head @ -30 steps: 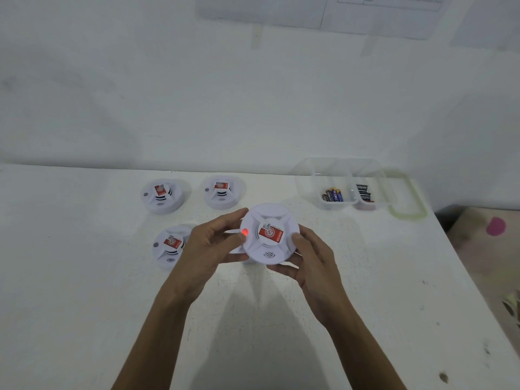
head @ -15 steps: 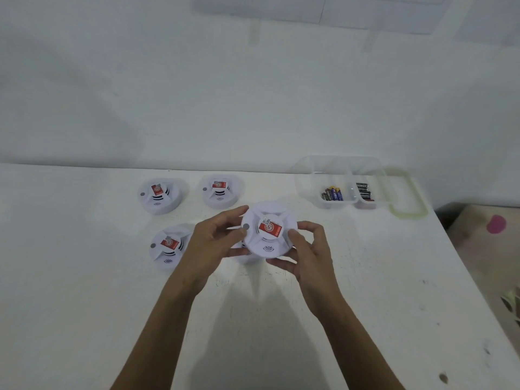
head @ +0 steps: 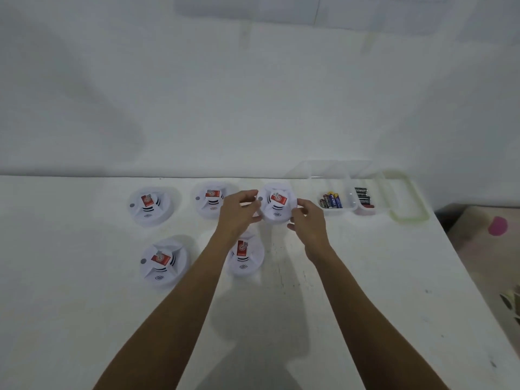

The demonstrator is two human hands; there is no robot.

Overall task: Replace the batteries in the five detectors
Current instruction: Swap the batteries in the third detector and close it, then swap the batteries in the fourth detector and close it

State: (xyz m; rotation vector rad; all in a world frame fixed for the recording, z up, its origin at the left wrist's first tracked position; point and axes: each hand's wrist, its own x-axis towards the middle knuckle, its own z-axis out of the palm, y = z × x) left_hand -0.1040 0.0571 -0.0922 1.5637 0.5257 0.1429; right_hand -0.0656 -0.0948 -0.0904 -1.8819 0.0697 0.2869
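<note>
Fingers [head: 247,194] of the left hand [head: 237,213] and the right hand [head: 309,223] are curling round opposite edges of the held detector [head: 277,205], gripping it at the right end of the far row, near the clear box [head: 350,190] of batteries [head: 332,201]; whether it is touching the table [head: 365,277] I cannot tell. The far-left detector [head: 149,205], far-middle detector [head: 209,199], near-left detector [head: 163,261] and near-middle detector [head: 244,256] are lying label up on the table, the last partly behind the left forearm.

Soft, cool, even light leaves everything pale. A grey shadow lies on the table [head: 70,319], nearer the viewer than the right hand [head: 308,220]. Slight blur throughout; the edges bend.
</note>
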